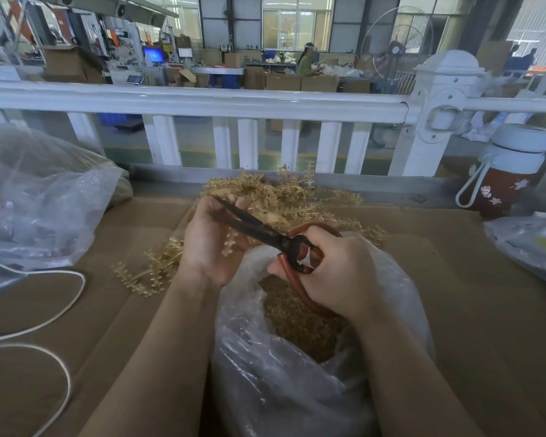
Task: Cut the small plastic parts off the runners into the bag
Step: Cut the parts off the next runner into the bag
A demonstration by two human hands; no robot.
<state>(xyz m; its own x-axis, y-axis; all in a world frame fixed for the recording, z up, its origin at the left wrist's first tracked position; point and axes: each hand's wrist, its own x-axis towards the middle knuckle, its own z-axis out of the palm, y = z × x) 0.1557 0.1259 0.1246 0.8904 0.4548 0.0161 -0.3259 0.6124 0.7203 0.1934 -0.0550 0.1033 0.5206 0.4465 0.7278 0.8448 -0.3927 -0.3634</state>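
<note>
Tan plastic runner [230,244] is pinched in the left hand [208,244], over the clear bag [297,389] of cut parts [297,316]. The right hand [334,272] grips red-handled scissors [265,238], blades reaching past the left fingers. More runners [297,197] are heaped beyond both hands.

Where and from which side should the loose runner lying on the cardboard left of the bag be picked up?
Probably by its bare central stem, pinched from above. The loose runner lies flat on the cardboard, rows of small parts sticking out along both sides, so the stem is the one clear part. The left hand, already holding a runner, is nearest; the right hand grips the scissors.
</note>
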